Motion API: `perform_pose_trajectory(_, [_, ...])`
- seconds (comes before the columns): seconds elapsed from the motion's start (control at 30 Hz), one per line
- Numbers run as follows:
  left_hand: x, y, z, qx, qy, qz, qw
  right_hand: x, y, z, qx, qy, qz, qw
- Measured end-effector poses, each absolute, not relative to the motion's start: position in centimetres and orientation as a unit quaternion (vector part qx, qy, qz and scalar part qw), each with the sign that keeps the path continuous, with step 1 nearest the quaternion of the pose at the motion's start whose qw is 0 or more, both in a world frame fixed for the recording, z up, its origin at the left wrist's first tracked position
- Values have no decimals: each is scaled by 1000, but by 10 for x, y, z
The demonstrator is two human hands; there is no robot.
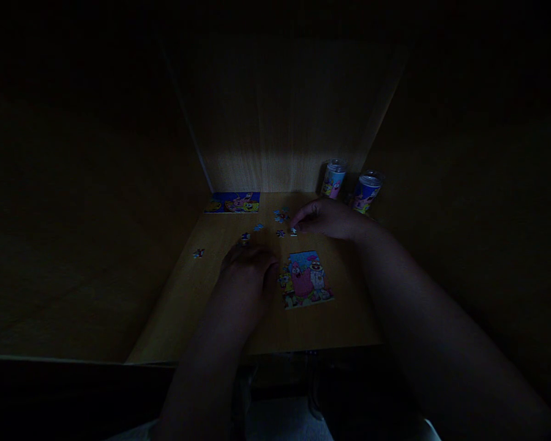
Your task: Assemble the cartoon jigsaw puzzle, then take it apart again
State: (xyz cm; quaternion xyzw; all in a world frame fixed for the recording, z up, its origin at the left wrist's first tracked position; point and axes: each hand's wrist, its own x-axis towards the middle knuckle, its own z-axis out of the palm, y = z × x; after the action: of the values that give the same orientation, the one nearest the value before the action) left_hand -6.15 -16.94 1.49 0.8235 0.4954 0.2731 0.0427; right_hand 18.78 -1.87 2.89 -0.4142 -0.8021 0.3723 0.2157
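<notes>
My left hand [248,266] rests palm down on the wooden surface, fingers loosely bent and partly lost in shadow. Just beyond its fingertips lies a dark puzzle piece [245,236]. My right hand [328,217] reaches in from the right, with thumb and fingertips brought together at a small pale puzzle piece [294,232]. Between my forearms lies a partly joined puzzle [305,278] with a pink cartoon figure, a yellow one and a white-suited one. Its left edge is close to my left hand. More loose pieces [281,215] lie beyond, near my right fingertips.
A joined blue puzzle [234,202] lies against the back panel [266,159]. Two clear-lidded cartoon canisters, one light [333,179] and one dark blue [366,191], stand at the back right. A stray piece [199,253] lies left. Dark side walls flank the surface; the light is dim.
</notes>
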Motion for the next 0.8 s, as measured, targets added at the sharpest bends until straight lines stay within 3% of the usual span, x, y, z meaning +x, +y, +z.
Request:
perform_pose_trajectory(0.3, [-63, -169, 13, 822, 500, 269, 42, 186, -22, 34, -415, -810, 365, 197])
perform_pose_trajectory(0.8, [-69, -172, 19, 795, 558, 234, 37, 190, -16, 27, -421, -809, 335, 239])
